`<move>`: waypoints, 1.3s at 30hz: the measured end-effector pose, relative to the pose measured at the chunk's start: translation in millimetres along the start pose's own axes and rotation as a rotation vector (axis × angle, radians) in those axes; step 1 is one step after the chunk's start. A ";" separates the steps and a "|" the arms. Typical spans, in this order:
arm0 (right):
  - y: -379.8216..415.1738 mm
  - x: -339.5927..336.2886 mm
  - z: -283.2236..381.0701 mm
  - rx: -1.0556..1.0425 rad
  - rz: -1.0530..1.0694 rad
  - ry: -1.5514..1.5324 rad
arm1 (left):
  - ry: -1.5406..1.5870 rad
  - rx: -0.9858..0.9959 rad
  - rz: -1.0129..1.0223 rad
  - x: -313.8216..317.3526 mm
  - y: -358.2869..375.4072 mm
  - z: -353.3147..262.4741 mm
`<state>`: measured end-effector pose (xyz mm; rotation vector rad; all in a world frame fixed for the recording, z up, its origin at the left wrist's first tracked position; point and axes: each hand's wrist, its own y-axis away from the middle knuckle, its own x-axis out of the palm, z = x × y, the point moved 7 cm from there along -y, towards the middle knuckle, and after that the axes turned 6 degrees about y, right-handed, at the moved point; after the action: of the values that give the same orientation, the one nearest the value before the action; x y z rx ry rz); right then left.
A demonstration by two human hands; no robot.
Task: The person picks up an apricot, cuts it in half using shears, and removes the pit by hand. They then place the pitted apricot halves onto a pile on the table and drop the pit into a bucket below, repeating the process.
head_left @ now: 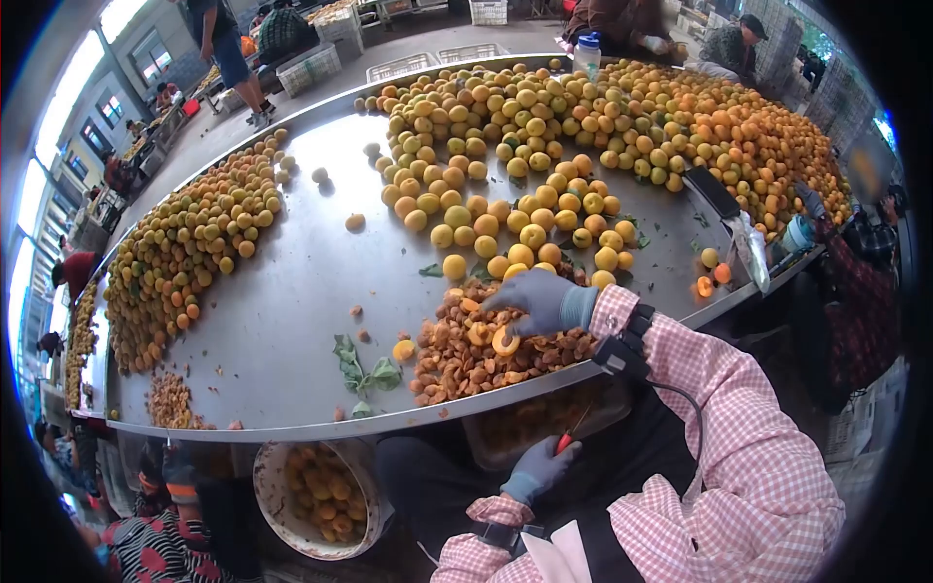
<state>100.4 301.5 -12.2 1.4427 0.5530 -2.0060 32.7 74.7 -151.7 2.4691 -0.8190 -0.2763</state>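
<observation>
My right hand (546, 302), in a grey glove, is over a heap of brown apricot pits (452, 364) at the table's near edge. Its thumb and fingers are closed on a cut apricot half (505, 340), open side showing. Whole yellow-orange apricots (520, 255) lie just beyond that hand. Lower down, below the table edge, my left hand (541, 469) is gloved too and wrapped round a small red-handled tool (564, 443) with a thin, pointed metal end. The type of blade is too small to make out.
The metal table (321, 262) carries large apricot piles (194, 243) at left and far right. Green leaves (358, 367) lie near the front. Below stand a white bucket (267, 510) of apricots and a tub (486, 452). A bottle (587, 53) stands behind; co-workers (860, 301) sit around.
</observation>
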 end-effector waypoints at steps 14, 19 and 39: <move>98.1 -8.5 -3.5 0.398 -0.409 -1.869 | 0.131 0.123 -0.121 -14.5 6.7 -5.5; 161.7 5.4 4.5 0.237 -0.573 -1.954 | 0.628 0.274 -0.266 -38.7 44.7 -52.5; 215.9 20.5 113.7 0.150 -0.461 -1.793 | -0.094 0.480 -0.243 3.1 101.7 -114.1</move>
<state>163.3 65.8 7.5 -0.8037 -0.1379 -2.7097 23.7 50.5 -1.0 3.0349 -0.6819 -0.3129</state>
